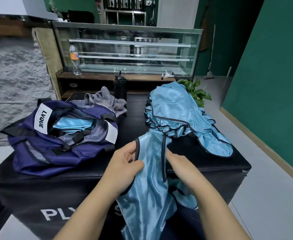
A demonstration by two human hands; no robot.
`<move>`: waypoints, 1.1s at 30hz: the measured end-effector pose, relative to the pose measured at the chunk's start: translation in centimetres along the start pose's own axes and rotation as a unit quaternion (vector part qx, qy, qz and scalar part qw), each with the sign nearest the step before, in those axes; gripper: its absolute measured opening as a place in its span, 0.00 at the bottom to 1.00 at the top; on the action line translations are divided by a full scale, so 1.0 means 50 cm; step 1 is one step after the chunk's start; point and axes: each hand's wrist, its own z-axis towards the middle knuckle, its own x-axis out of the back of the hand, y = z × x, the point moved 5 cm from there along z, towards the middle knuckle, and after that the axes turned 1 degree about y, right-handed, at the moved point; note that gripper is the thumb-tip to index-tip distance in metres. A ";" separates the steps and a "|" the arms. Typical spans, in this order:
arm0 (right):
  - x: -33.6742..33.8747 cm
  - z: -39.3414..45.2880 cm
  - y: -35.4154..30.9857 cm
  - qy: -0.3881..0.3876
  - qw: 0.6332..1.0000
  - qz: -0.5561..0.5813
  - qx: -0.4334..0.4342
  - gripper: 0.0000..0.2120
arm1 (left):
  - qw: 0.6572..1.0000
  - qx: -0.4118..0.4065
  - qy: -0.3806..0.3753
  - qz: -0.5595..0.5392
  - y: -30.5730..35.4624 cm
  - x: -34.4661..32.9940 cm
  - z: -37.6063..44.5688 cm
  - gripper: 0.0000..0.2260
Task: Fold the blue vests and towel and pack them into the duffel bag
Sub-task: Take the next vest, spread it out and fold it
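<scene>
Pinching a shiny light-blue satin vest at its dark-trimmed top edge, the left hand and right hand hold it hanging lengthwise off the black counter, the open navy fabric duffel bag nearer the left.

Black flask — glass case behind

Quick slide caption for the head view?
Both hands grip a blue vest over the black box, open duffel bag left.
</scene>
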 end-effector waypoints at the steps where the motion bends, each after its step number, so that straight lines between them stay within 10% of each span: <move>1: -0.010 -0.001 -0.005 -0.021 0.999 0.042 -0.005 0.27 | 1.000 -0.002 -0.013 0.003 0.003 -0.002 -0.002 0.23; 7: -0.007 -0.029 -0.024 -0.038 0.952 0.297 0.061 0.27 | 0.997 0.027 -0.068 0.035 -0.022 0.002 -0.004 0.15; 10: 0.009 -0.032 -0.053 0.008 0.949 0.278 0.149 0.08 | 0.993 0.058 -0.101 -0.006 -0.023 -0.006 -0.011 0.07; 16: 0.028 -0.051 -0.072 0.025 0.937 0.303 0.173 0.14 | 0.964 0.173 -0.043 0.196 -0.041 0.000 -0.007 0.28; 20: 0.025 -0.052 -0.077 0.011 0.931 0.323 0.169 0.10 | 0.968 0.252 -0.014 0.008 -0.076 -0.021 -0.014 0.27; 25: 0.018 -0.049 -0.074 -0.008 0.939 0.304 0.159 0.15 | 0.974 0.134 0.088 -0.163 -0.065 -0.004 0.003 0.09; 33: -0.007 -0.052 -0.082 -0.064 0.953 0.238 0.174 0.16 | 0.996 0.070 0.049 -0.040 -0.025 0.011 0.007 0.08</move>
